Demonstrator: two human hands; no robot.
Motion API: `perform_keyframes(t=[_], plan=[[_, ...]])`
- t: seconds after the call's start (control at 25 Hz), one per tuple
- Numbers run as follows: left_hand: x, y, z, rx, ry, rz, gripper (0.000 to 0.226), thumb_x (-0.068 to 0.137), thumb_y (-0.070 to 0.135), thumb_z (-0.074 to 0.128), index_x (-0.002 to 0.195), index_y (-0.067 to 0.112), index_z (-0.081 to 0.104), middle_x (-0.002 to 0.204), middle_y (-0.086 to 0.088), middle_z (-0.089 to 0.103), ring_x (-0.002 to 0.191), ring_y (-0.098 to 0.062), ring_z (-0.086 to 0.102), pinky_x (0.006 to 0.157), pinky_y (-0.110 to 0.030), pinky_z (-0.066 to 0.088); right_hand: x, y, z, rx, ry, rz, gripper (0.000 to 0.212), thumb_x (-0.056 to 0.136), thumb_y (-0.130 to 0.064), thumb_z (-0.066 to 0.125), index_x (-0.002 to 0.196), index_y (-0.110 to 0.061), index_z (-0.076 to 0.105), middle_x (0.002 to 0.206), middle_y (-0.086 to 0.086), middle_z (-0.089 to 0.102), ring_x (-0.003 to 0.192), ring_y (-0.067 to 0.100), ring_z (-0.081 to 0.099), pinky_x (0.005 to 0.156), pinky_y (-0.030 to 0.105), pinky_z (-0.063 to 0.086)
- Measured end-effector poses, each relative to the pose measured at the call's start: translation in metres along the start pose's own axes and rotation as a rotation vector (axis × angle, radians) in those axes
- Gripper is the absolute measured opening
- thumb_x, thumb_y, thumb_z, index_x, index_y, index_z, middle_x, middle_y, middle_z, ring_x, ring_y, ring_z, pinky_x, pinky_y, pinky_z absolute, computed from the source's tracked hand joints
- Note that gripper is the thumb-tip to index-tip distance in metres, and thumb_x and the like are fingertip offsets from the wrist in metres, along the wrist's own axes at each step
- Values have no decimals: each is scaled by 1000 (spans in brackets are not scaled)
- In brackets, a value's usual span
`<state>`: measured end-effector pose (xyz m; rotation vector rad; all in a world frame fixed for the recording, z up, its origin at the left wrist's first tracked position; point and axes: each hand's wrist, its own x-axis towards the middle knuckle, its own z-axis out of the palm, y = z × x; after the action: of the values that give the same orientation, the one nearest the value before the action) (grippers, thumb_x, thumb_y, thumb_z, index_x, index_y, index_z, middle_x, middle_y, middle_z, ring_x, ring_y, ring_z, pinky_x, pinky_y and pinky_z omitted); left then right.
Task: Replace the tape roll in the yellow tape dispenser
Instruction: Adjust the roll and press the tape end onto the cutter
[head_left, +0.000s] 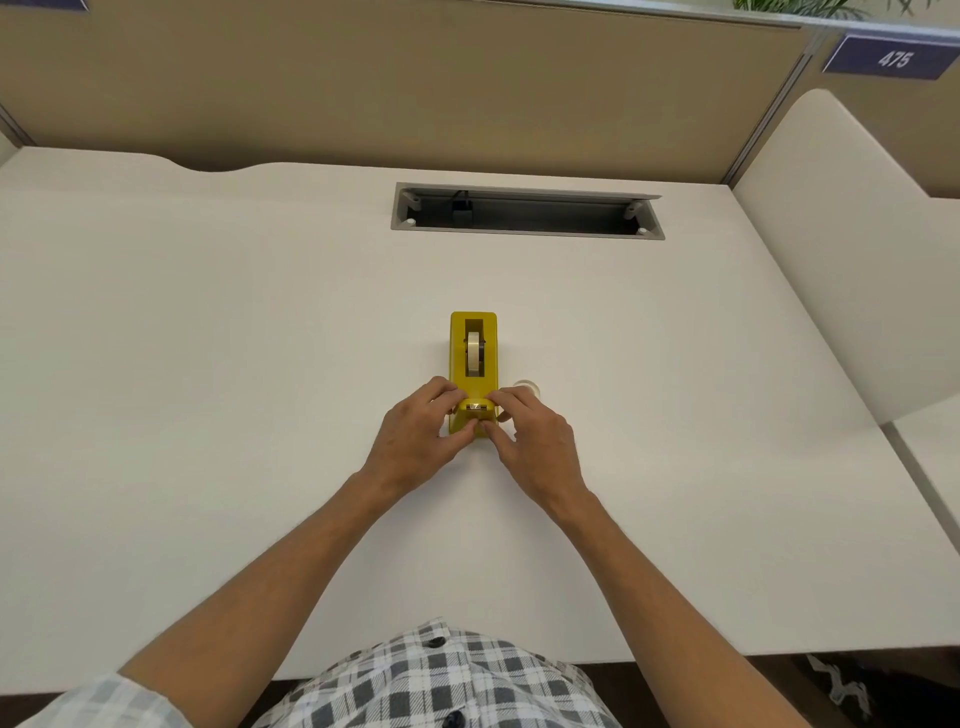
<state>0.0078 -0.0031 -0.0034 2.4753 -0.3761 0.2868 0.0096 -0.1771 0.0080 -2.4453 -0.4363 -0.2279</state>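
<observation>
Behind right hand (535, 441), half-hidden spare roll (529, 386).

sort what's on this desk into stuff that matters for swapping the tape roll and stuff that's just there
Belongs to the job:
- yellow plastic tape dispenser, both hands gripping its near end
- pale tape roll seated in its slot
- clear tape roll on the desk beside it, partly hidden by the right hand
- left hand

Just there:
- grey cable tray recessed in the white desk
- blue sign reading 475
</observation>
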Motion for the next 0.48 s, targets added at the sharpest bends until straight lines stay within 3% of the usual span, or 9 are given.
perform_keyframes(t=[0.48], plan=[[2,-2,-4,-57,-5,25,26,85,25,70,104,8,66,101,-3,60,76,-15,57,66,-31,57,3,0,-2,52,-45,8,26,91,-23,65,116,-12,64,114,1,64,92,19,65,72,41,58]])
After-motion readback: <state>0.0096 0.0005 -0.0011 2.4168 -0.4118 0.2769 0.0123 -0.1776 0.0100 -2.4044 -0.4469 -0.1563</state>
